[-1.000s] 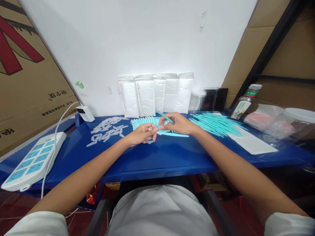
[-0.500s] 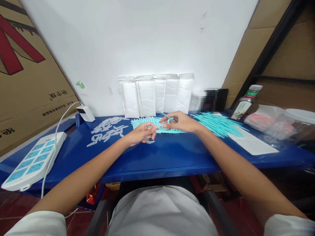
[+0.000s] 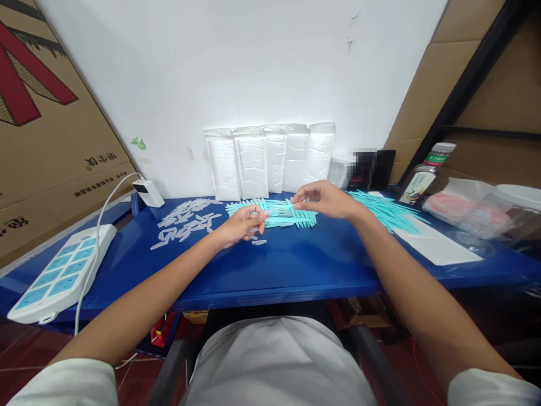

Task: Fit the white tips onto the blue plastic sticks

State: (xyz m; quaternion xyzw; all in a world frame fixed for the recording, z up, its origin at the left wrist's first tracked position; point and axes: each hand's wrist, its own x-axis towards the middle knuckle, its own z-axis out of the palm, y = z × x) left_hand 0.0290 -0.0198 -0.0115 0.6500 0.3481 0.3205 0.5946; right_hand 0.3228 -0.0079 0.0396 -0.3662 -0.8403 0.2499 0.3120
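Observation:
My left hand is closed in a pinch over the table, with small clear plastic pieces partly hidden in its fingers. To its right, my right hand has its thumb and fingertips closed on the end of a thin teal stick. Beneath and behind both hands lies a spread of teal sticks, laid in slanted rows. A loose clear plastic piece rests on the table just below my left hand. Farther left is a scattered pile of similar clear pieces.
More teal sticks lie heaped on the right, partly over a white sheet. White padded envelopes lean on the wall. A power strip sits left; a bottle and a clear jar stand right, on the blue table.
My right hand has drawn slightly right and up, away from my left hand. The teal stick that slanted up from its fingers now points down toward the spread. My left hand has barely moved.

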